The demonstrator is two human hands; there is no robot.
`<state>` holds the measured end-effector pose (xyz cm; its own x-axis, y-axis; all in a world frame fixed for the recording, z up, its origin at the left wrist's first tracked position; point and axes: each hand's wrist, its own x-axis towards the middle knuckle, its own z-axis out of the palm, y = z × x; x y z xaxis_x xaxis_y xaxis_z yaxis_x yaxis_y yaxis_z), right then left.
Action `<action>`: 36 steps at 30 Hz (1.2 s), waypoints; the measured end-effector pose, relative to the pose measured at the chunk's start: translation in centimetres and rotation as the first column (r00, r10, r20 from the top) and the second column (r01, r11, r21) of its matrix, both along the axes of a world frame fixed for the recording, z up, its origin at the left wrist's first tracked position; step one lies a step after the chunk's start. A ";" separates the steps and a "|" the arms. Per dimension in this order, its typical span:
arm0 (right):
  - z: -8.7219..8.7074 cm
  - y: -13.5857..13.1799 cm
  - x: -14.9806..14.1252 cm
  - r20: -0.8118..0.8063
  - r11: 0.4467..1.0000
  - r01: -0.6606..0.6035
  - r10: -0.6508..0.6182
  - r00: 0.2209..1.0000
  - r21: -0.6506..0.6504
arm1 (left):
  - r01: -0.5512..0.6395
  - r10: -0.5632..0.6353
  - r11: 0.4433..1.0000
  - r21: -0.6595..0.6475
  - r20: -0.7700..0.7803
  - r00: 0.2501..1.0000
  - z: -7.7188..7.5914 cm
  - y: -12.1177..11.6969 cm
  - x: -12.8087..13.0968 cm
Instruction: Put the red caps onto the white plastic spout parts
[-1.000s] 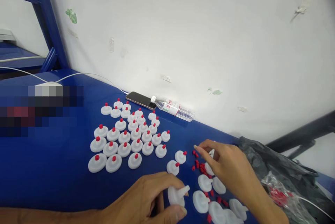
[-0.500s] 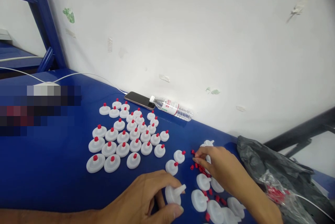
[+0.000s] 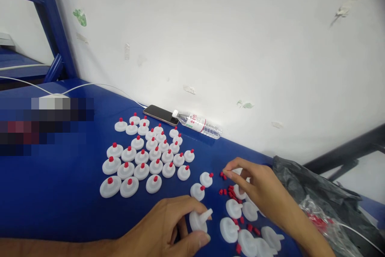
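Between the thumb and fingers of my left hand (image 3: pixel 168 223) is a white nozzle lid (image 3: pixel 197 221), a round disc whose bare spout points up and right. My right hand (image 3: pixel 255 181) has its thumb and forefinger pinched together over small red caps (image 3: pixel 231 193) scattered on the blue table. Whether a cap is in that pinch cannot be made out. Uncapped white lids (image 3: pixel 229 229) lie below and partly under my right hand. To the left, several white lids (image 3: pixel 141 171) sit in loose rows with red caps on their spouts.
A phone (image 3: pixel 161 114) on a white cable and a clear plastic bottle (image 3: pixel 197 123) lie along the wall. A dark plastic bag (image 3: pixel 313 181) and a clear bag of red caps (image 3: pixel 319 223) are at the right. Part of the left side is pixelated.
My right hand has moved slightly up and away from the red caps, uncovering more of the pile and the lids beneath. My left hand keeps its hold on the white nozzle lid.
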<state>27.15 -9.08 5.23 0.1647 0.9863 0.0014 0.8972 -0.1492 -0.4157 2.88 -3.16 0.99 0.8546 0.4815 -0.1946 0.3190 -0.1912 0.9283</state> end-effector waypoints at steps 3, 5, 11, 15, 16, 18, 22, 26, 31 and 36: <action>0.8 -0.3 -1.3 -0.233 1.000 0.001 -0.005 0.972 -0.016 | -0.009 0.009 1.000 -0.027 -0.026 1.000 -0.3 0.0 0.0; 1.1 -0.4 -2.0 -0.361 0.998 -0.035 0.017 0.932 -0.044 | -0.038 0.036 0.998 -0.052 -0.040 0.999 -0.9 -0.1 -0.1; 0.9 -0.4 -3.0 -0.554 0.982 -0.183 0.125 0.823 -0.050 | -0.126 0.126 0.986 -0.108 -0.006 0.992 -1.7 -0.4 -0.1; 0.4 -0.3 -3.2 -0.593 0.975 -0.199 0.106 0.798 -0.094 | -0.088 0.089 0.985 -0.146 -0.001 0.996 -1.3 -0.4 0.1; 0.3 -0.3 -3.2 -0.600 0.973 -0.204 0.099 0.794 -0.109 | -0.085 0.085 0.985 -0.153 -0.001 0.996 -1.2 -0.3 0.1; 0.2 -0.3 -3.3 -0.589 0.971 -0.203 0.091 0.803 -0.127 | -0.086 0.088 0.985 -0.150 0.001 0.996 -1.1 -0.3 0.2; 0.3 -0.2 -3.5 -0.490 0.976 -0.188 0.109 0.865 -0.113 | -0.099 0.098 0.986 -0.134 -0.010 0.995 -1.3 -0.5 0.4; 0.4 -0.3 -3.7 -0.431 0.973 -0.185 0.110 0.896 -0.136 | -0.168 0.165 0.981 -0.099 -0.041 0.985 -1.9 -0.6 0.4; 0.5 -0.5 -3.9 -0.357 0.967 -0.179 0.105 0.928 -0.180 | -0.172 0.170 0.978 -0.116 -0.025 0.985 -2.7 -0.3 0.1; 0.8 -0.5 -4.1 -0.362 0.967 -0.183 0.109 0.926 -0.176 | -0.186 0.184 0.978 -0.097 -0.028 0.983 -2.5 -0.2 0.2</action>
